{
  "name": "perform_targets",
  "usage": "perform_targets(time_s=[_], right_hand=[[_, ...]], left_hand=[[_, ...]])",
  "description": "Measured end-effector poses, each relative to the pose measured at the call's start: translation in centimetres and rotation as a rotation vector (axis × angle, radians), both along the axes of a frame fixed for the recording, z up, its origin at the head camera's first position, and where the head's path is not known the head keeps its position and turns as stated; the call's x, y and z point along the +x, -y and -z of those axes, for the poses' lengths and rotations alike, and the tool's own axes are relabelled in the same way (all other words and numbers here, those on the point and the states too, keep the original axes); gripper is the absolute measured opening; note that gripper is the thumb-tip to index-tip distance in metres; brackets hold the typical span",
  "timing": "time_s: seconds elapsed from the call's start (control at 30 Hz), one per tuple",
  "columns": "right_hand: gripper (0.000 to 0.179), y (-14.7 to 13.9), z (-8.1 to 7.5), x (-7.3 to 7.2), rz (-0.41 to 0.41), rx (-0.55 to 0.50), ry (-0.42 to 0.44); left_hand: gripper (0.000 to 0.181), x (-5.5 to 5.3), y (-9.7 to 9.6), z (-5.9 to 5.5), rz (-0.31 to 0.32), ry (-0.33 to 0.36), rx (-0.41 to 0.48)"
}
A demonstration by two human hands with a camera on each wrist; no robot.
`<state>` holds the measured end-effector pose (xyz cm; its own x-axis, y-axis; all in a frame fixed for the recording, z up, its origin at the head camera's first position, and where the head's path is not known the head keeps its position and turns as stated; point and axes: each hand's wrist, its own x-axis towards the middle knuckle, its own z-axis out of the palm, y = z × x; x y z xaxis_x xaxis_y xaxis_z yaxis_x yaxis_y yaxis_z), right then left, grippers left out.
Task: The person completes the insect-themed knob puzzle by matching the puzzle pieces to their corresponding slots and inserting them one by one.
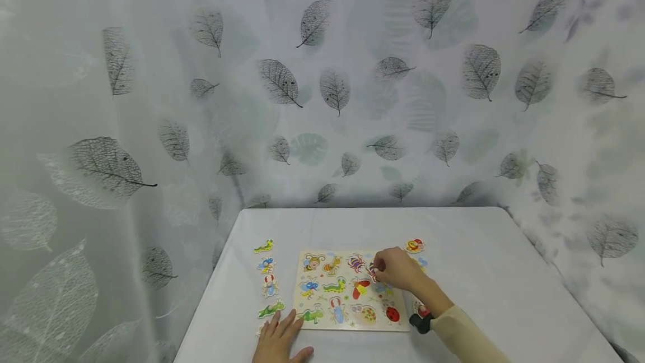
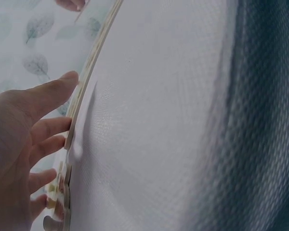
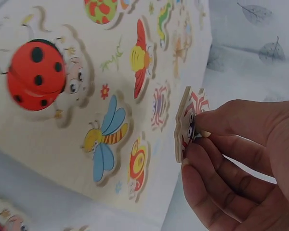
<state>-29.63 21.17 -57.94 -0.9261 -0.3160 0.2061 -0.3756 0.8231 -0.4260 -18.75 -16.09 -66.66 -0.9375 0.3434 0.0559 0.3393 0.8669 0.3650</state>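
Between the right fingers (image 3: 197,180), the spider piece (image 3: 186,126) looks like thin wood, its cut edge bare and matt, its face smoothly printed. The board (image 3: 53,144) beside them seems similar pale wood, smooth, low in sheen. Under the left fingers (image 2: 50,127), the white surface (image 2: 130,120) shows faint grain. Beyond both, the curtain (image 1: 242,32) looks thin and smooth; behind the right fingers, the sleeve (image 1: 466,335) is matt cloth.
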Motion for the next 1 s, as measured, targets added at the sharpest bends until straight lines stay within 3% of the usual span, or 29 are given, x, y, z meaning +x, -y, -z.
perform_targets(time_s=[0.17, 0.37, 0.8, 1.0], right_hand=[[0.011, 0.9, 0.5, -2.1, -0.039, 0.014, 0.002], [0.010, 1.7, 1.1, -3.6, -0.048, 0.016, 0.036], [0.013, 3.2, 2.5, -5.6, -0.090, 0.041, 0.021], [0.016, 3.9, 2.8, -6.3, -0.068, 0.056, 0.056]], left_hand=[[0.082, -0.2, 0.1, 0.2, 0.004, -0.007, -0.005], [0.084, -0.4, 0.2, 0.3, 0.012, 0.014, 0.000], [0.085, -0.3, 0.2, 0.3, 0.013, 0.038, -0.014], [0.083, -0.4, 0.3, 0.4, 0.014, 0.032, -0.015]])
